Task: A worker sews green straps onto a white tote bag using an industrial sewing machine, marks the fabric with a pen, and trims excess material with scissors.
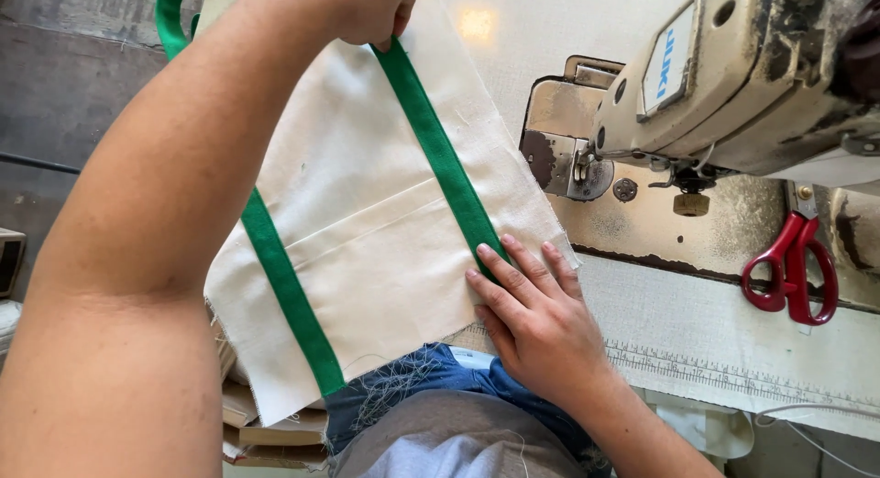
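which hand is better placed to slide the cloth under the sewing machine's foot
Probably the right hand: it lies flat on the cream cloth panel at the near end of the green strap, closest to the sewing machine. The left hand pinches the strap's far end, away from the needle.

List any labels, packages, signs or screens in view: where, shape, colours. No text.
Label plate: on the front of the sewing machine head, upper right; small upright rectangle, white with blue lettering.
Printed ruler strip: along the near table edge right of the right hand; thin pale band with dark tick marks.
Packages, signs, screens: none seen.
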